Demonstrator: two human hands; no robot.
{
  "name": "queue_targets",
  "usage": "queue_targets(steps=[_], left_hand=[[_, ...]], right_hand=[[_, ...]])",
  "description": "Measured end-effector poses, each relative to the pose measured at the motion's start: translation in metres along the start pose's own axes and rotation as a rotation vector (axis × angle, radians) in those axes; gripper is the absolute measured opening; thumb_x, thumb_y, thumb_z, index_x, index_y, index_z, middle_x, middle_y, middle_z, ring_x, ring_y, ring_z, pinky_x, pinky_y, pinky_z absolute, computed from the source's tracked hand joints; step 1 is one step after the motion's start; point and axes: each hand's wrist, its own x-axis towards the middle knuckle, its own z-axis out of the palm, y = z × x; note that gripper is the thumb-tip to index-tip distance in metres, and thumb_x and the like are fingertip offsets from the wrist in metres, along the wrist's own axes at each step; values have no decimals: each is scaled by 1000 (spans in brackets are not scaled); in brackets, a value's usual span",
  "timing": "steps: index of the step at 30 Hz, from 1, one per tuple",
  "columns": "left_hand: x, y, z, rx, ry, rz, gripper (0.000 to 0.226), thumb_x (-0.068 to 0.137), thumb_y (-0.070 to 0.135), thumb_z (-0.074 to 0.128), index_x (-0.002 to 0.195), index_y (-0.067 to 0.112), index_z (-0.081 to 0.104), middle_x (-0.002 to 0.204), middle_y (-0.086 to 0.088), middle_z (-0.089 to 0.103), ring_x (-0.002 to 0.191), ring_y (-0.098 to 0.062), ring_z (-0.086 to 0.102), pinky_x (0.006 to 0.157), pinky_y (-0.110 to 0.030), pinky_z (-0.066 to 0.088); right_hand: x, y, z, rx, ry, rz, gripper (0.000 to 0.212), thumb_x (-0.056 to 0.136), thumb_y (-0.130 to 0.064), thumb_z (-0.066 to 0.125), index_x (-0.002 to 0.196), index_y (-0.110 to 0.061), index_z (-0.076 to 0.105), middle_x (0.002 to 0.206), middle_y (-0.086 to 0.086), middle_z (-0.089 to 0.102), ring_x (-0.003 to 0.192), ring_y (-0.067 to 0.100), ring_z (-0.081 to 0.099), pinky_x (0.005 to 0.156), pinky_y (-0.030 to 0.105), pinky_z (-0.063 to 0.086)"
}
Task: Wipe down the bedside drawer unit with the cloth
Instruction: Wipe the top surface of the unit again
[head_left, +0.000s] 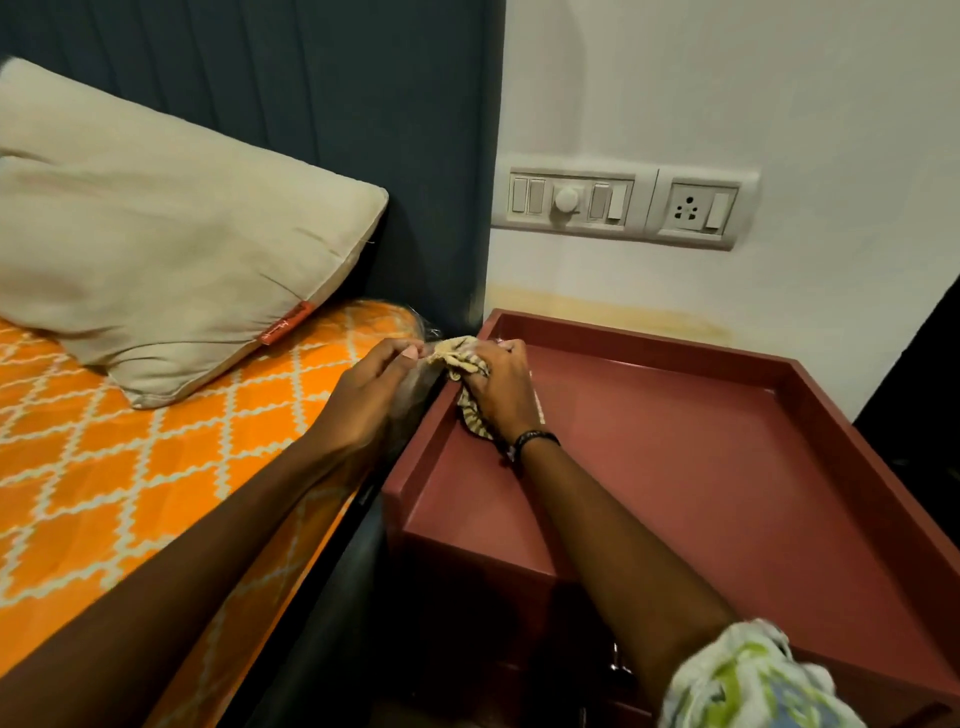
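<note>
We find the cloth (465, 366) bunched at the far left corner of the unit (701, 467), on its recessed top just inside the raised rim. The right hand (501, 392) lies over the cloth with fingers curled into it, gripping and pressing it down; the left hand (376, 387) sits just left of the rim, over the gap beside the bed (130, 467), its fingertips pinching the cloth's far left edge. The unwiped top stretches right and near from the hands, its long axis running from the far left corner toward the near right, so we judge the coming stroke must travel that way, led by the right hand, which is the better placed. Most of the cloth is hidden beneath the right hand, and slight blur obscures the left fingertips. The unit's drawer fronts are in shadow and largely cut off, so their condition cannot be assessed.
</note>
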Motion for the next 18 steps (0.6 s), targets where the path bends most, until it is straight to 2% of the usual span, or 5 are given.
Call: queue_targets(steps=[2, 5, 11, 18], left_hand=[[-4, 1, 2, 54, -11, 25, 20, 99, 30, 45, 104, 30, 64, 103, 16, 66, 90, 17, 58, 72, 1, 41], [-6, 0, 5, 111, -40, 56, 24, 99, 30, 45, 114, 24, 63, 106, 19, 64, 91, 21, 55, 72, 2, 39], [-4, -2, 4, 151, -81, 96, 27, 100, 28, 44, 118, 20, 61, 110, 18, 63, 92, 24, 53, 72, 4, 37], [-4, -3, 2, 200, -90, 114, 30, 100, 30, 43, 122, 21, 60, 116, 12, 63, 97, 24, 50, 75, 5, 35]], right_hand=[[20, 15, 9, -66, 29, 57, 27, 84, -15, 64, 110, -12, 69, 85, -5, 46, 99, 23, 47, 86, 27, 43], [52, 38, 20, -153, 23, 83, 26, 85, -14, 62, 110, -10, 69, 97, 11, 63, 101, 25, 44, 88, 34, 44], [103, 68, 28, -411, -9, 79, 25, 92, -17, 56, 112, -8, 67, 110, 10, 68, 110, 31, 43, 90, 32, 35], [120, 75, 37, -546, 64, 122, 25, 94, -16, 55, 114, -10, 67, 109, 11, 68, 108, 29, 46, 85, 33, 42]])
